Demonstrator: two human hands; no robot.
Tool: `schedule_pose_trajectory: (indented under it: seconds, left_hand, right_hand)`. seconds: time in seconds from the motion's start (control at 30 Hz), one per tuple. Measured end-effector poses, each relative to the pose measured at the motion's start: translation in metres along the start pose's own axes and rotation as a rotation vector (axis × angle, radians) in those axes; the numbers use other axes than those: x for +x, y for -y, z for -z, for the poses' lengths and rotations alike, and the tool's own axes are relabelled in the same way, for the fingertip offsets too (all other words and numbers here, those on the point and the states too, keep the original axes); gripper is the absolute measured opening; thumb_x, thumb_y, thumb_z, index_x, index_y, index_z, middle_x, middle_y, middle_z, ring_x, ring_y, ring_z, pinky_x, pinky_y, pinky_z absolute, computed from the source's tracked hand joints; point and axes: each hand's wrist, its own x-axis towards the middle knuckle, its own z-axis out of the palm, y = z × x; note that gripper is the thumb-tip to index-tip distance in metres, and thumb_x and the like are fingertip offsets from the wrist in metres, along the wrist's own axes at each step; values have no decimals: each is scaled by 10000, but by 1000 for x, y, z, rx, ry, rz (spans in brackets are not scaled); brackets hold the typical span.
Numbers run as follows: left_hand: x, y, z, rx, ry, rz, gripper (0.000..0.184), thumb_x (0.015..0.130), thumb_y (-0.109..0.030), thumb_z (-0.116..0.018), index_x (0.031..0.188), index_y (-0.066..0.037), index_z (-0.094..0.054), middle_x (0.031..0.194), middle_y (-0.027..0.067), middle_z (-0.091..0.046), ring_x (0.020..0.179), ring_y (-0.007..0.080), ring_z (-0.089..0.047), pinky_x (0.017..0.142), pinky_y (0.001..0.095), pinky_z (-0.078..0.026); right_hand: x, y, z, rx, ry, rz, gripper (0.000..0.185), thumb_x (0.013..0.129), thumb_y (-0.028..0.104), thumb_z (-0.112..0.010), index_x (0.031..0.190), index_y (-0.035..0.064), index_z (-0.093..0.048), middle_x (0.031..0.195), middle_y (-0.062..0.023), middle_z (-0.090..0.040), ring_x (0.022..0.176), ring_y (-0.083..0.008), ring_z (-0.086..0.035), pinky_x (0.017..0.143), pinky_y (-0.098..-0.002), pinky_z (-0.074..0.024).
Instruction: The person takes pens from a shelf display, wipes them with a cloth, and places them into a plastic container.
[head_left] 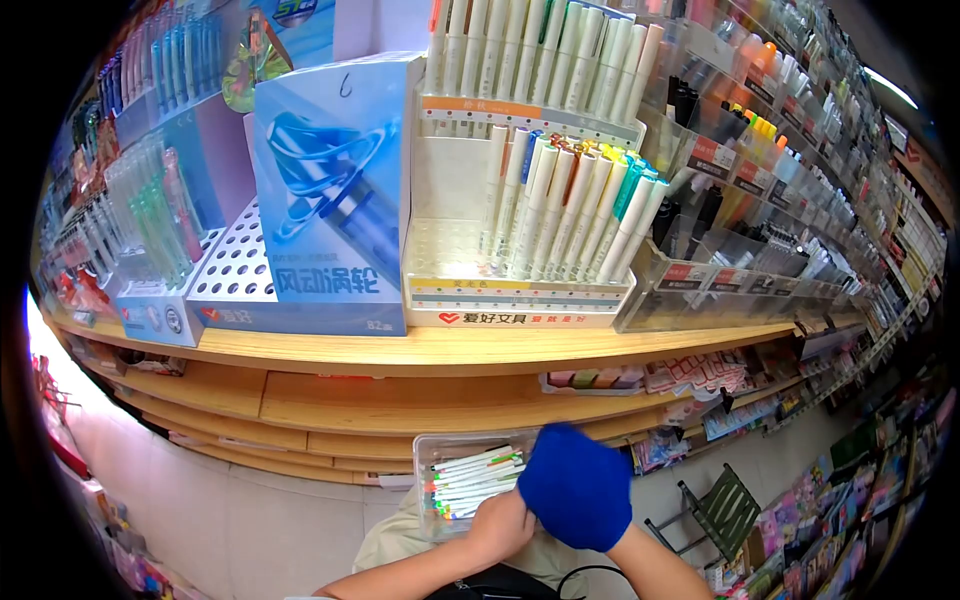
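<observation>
Low in the middle, my left hand has its fingers curled together against the edge of a plain blue cloth piece. What lies between those fingers is hidden. The blue piece covers my right hand entirely, and only the wrist and forearm show below it; whether it is a mitt or a draped cloth I cannot tell. Just left of the cloth, a clear plastic box rests at my lap. In it lie several white marker pens with coloured ends, mostly side by side.
On the wooden shelf stands a white display rack with upright markers. Beside it are a blue box and a perforated pen holder. Clear pen trays fill the right. A folding stool stands on the floor.
</observation>
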Motion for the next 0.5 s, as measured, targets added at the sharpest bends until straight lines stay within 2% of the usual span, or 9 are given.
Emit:
schedule_pose_trajectory:
  seconds: [0.03, 0.13, 0.2, 0.23, 0.3, 0.4, 0.5]
  left_hand:
    - [-2, -4, 1, 85, -26, 5, 226, 862, -172, -488, 1017, -25, -413, 673, 223, -587, 644, 409, -578, 572, 488, -448]
    - [-5, -9, 1, 84, -11, -34, 244, 874, -219, -511, 980, -25, -408, 618, 204, -574, 583, 404, -568, 519, 486, -438]
    - [-4, -8, 1, 55, -48, -96, 249, 882, -246, -516, 960, -35, -409, 593, 190, -566, 560, 393, -565, 493, 482, -427]
    - [-3, -8, 3, 84, -40, -80, 238, 885, -245, -508, 941, -37, -408, 604, 189, -570, 565, 389, -567, 498, 478, -432]
    - [-2, -8, 8, 141, -21, -51, 220, 891, -243, -490, 904, -41, -404, 627, 188, -578, 575, 379, -571, 509, 470, -441]
    - [-4, -9, 12, 189, -37, -58, 211, 884, -237, -498, 878, -49, -403, 643, 169, -574, 580, 361, -572, 497, 456, -440]
    - [-1, 0, 3, 236, -149, -198, 213, 857, -234, -546, 882, -56, -431, 604, 141, -574, 554, 334, -578, 458, 431, -439]
  right_hand:
    - [-6, -8, -13, 15, 41, 67, 313, 616, 220, -657, 869, 55, -575, 844, -108, -556, 819, -315, -535, 689, -398, -442]
    - [-10, -17, -17, 117, -65, 18, 286, 614, 214, -657, 865, 89, -600, 861, -93, -569, 817, -297, -549, 682, -409, -443]
    - [-3, -18, -3, 4, 25, -45, 256, 608, 210, -664, 835, 104, -611, 865, -81, -579, 818, -287, -554, 676, -404, -446]
    - [11, -11, 22, -136, 153, -106, 237, 606, 207, -668, 817, 111, -616, 861, -74, -584, 815, -280, -557, 671, -396, -448]
    - [18, -8, 39, -259, 247, -171, 210, 598, 209, -673, 781, 124, -616, 843, -67, -583, 801, -272, -557, 659, -383, -449]
    - [15, -11, 42, -203, 159, -177, 187, 580, 223, -675, 731, 141, -603, 803, -64, -570, 764, -267, -549, 639, -367, -447]
    - [0, -13, 33, -120, 64, -185, 183, 568, 245, -685, 691, 149, -589, 771, -62, -559, 737, -263, -546, 620, -355, -447]
